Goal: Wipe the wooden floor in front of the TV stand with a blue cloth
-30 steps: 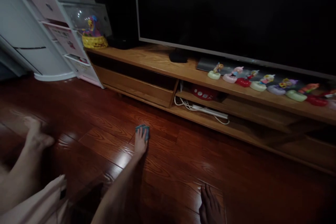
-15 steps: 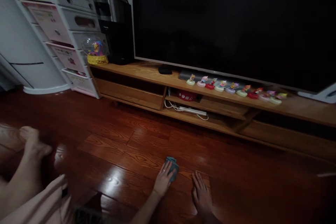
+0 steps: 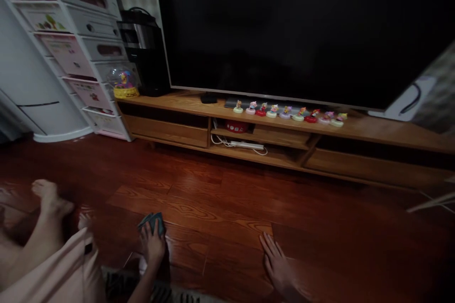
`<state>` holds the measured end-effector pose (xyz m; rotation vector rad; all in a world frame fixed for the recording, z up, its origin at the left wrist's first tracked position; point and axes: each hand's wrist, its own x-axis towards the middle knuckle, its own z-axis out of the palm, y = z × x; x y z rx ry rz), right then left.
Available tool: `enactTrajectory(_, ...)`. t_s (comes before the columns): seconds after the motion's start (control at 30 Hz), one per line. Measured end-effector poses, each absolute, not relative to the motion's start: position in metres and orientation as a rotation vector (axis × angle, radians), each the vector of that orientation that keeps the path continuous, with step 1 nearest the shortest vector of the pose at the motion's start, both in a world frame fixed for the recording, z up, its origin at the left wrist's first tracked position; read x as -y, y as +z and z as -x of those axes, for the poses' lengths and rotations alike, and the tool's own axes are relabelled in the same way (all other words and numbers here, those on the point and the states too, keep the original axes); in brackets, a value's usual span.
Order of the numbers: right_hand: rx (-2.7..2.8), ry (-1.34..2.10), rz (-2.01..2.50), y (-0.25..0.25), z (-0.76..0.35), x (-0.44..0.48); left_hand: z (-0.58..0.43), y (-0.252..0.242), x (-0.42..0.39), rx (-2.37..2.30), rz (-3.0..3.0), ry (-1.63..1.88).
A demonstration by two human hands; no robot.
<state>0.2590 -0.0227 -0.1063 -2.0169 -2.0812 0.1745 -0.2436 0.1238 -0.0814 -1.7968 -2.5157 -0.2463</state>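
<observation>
My left hand point(image 3: 154, 244) presses a folded teal cloth point(image 3: 155, 220) against the dark red-brown wooden floor point(image 3: 220, 208). Its fingers lie over the near side of the cloth, and the far edge sticks out past the fingertips. Further right, my right hand point(image 3: 279, 265) rests flat on the floorboards with its fingers stretched out and nothing in it.
A low wooden TV cabinet point(image 3: 170, 130) runs across the back, bearing a large television point(image 3: 277, 28) and a row of several small figurines point(image 3: 272, 111). At left stand a drawer tower point(image 3: 80, 52) and a bare leg point(image 3: 46, 232). A patterned rug point(image 3: 167, 293) lies at the bottom.
My left hand has slid the cloth to the left across the floor, away from my right hand. My right hand stays in nearly the same place. The camera view has shifted slightly.
</observation>
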Motion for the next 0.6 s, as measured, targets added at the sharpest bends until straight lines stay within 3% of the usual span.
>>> enactTrajectory(0.2,2.071,0.117,1.982,-0.104,-0.252,0.018,0.103,-0.083,-0.076,2.094,2.535,-0.265)
enactTrajectory(0.4,2.07,-0.003,1.917,-0.106,-0.25,0.017,0.016,-0.075,-0.039,1.175,3.383,-0.118)
enactTrajectory(0.47,2.058,-0.023,1.905,-0.107,-0.249,0.016,0.03,-0.066,-0.048,1.266,3.319,-0.091)
enactTrajectory(0.6,2.046,-0.037,1.897,-0.11,-0.249,0.016,0.109,-0.054,-0.078,1.925,2.772,-0.075)
